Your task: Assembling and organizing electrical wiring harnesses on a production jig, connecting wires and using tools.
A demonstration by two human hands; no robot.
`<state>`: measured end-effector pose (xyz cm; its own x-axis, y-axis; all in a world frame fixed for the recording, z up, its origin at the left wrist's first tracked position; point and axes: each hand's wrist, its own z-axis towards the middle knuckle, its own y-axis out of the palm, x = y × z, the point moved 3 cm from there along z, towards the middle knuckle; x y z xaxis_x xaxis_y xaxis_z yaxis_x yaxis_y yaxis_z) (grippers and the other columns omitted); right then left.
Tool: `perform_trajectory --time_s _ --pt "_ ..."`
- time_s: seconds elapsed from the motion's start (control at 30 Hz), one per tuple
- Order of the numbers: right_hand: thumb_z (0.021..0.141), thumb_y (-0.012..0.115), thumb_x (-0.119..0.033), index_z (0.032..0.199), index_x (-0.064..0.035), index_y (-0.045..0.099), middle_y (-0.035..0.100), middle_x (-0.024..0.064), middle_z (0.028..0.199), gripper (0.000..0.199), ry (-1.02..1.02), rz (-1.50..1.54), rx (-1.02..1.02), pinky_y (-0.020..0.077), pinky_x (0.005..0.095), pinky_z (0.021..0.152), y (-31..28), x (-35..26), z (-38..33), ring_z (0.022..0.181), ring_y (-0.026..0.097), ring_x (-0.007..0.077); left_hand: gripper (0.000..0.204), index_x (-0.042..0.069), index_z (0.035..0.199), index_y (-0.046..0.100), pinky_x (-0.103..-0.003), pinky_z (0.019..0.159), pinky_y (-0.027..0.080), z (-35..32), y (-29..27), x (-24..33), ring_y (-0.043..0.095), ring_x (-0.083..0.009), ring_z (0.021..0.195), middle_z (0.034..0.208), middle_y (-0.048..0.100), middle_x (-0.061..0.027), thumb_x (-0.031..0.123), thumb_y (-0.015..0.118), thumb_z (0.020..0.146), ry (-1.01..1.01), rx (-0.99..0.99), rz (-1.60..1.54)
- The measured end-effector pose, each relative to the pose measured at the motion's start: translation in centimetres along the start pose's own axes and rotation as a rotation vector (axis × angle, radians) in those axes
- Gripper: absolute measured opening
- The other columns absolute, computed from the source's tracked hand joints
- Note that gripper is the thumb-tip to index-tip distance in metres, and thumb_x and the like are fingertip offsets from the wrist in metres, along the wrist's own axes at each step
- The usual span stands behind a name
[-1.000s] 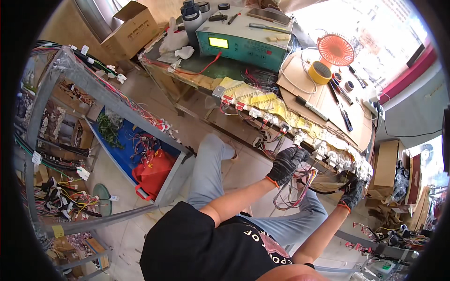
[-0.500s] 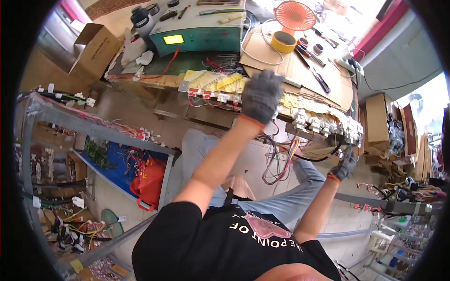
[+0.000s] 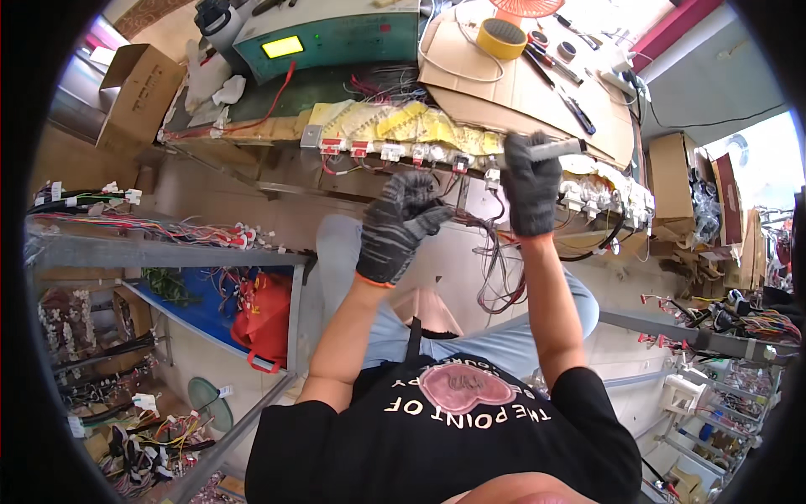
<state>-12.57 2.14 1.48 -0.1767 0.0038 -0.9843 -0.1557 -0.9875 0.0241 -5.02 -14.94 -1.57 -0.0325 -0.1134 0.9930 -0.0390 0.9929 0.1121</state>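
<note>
My right hand (image 3: 533,186), in a dark grey knitted glove, is closed around a grey marker pen (image 3: 556,151) with a dark end pointing right. It is over the front edge of the bench, in front of the row of connectors. My left hand (image 3: 396,228), gloved alike, is to its left and a little nearer. Its fingers are curled toward the thumb; what lies between them is too small to make out. A bundle of thin wires (image 3: 495,281) hangs below the bench edge, between and below the hands. White and red connectors (image 3: 390,151) line the taped edge.
A teal box with a lit screen (image 3: 327,38) stands at the back left. A cardboard sheet (image 3: 470,92) carries a yellow tape roll (image 3: 501,39), a black-handled tool (image 3: 579,116) and an orange fan (image 3: 529,7). Metal racks with wire harnesses (image 3: 168,231) flank both sides.
My left hand has drawn back from the bench edge toward me and to the left. My right hand has come in from the far right and now holds the marker pen.
</note>
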Motion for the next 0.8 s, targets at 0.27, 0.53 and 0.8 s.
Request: perform_trajectory --time_s 0.27,0.53,0.8 --pt "0.075 0.066 -0.013 0.069 -0.0021 0.050 0.054 0.0111 0.054 0.020 -0.370 -0.653 -0.140 0.0404 0.0334 0.046 3.7 1.4 0.6 0.047 0.053 0.0241 0.023 -0.002 0.095 0.059 -0.024 0.071 0.050 -0.4 -1.5 -2.1 0.059 -0.0115 0.078 0.087 0.062 -0.0049 -0.001 0.067 0.073 0.050 0.065 -0.033" --pt "0.078 0.069 -0.018 0.062 -0.0054 0.053 0.049 -0.0017 0.050 0.026 -0.043 -0.350 -0.110 0.0339 0.0233 0.044 2.8 -0.2 -1.4 0.046 0.043 0.0064 0.023 0.002 0.087 0.063 -0.035 0.071 0.046 3.4 0.0 0.3 0.056 -0.0256 0.078 0.082 0.058 -0.0112 0.002 0.069 0.065 0.560 0.112 0.552" --pt "0.075 0.065 -0.017 0.093 -0.0074 0.061 0.059 0.0096 0.063 0.020 -0.166 -0.526 -0.024 0.0455 0.0350 0.053 1.9 2.1 0.3 0.052 0.056 0.0213 0.024 0.001 0.091 0.063 -0.035 0.070 0.047 4.4 -0.2 2.4 0.059 -0.0243 0.075 0.081 0.060 -0.0116 0.004 0.068 0.068 0.724 0.027 0.438"
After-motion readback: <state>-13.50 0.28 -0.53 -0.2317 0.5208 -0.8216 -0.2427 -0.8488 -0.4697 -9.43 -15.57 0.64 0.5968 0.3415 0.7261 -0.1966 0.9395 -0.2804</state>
